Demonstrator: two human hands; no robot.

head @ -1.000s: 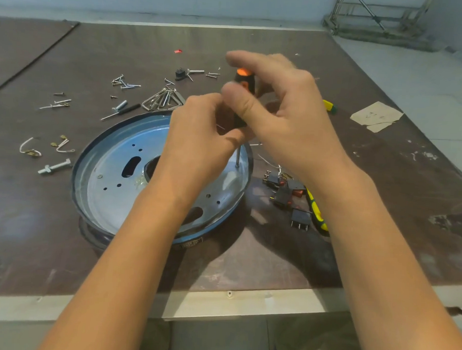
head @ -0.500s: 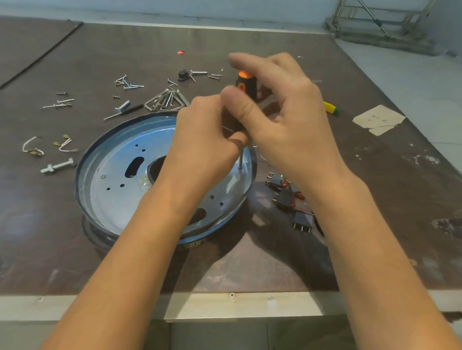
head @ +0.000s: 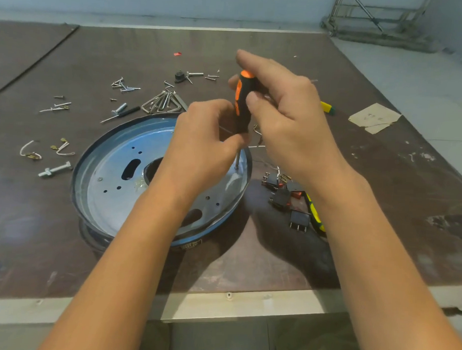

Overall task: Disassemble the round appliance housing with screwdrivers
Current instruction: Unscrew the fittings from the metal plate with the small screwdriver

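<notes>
Right hand [head: 287, 124] grips the upright screwdriver [head: 241, 101]; left hand [head: 202, 147] pinches its lower handle, tip on the round housing [head: 103, 156].

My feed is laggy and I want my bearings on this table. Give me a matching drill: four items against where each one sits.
Items
1. orange-and-black screwdriver
2. black switches
3. bolt
4. paper scrap

Places
A. lying on the table, left of the round housing
B. far right, near the table's edge
C. upright, held by the left hand and right hand, tip down on the housing
D. on the table just right of the housing

Pairs: 1-C, 2-D, 3-A, 4-B
</notes>
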